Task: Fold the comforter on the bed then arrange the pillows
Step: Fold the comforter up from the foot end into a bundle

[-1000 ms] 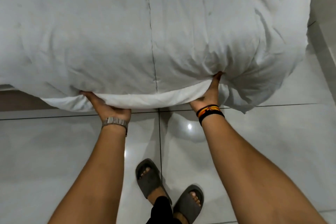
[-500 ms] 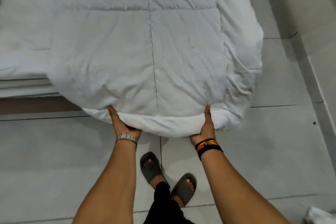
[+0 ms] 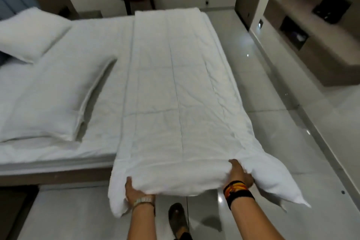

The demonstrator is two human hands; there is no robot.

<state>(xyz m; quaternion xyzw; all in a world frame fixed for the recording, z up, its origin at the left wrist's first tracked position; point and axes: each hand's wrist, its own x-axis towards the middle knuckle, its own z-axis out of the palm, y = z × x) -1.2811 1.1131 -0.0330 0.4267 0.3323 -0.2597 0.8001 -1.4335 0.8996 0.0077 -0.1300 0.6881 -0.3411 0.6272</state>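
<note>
Two white pillows (image 3: 48, 101) lie on the bed (image 3: 97, 146), left of the comforter (image 3: 175, 87), which runs as a long folded strip along the bed's right side. Its near end hangs past the bed's edge. The left hand (image 3: 134, 191) grips that end from below; the right hand (image 3: 238, 174) clutches it by the right corner.

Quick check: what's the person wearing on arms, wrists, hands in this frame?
Both forearms are bare, with no sleeves and no gloves. The left hand has a silver metal link watch band at the wrist. The right hand has stacked wristbands: black bands with an orange and yellow one between them.
</note>
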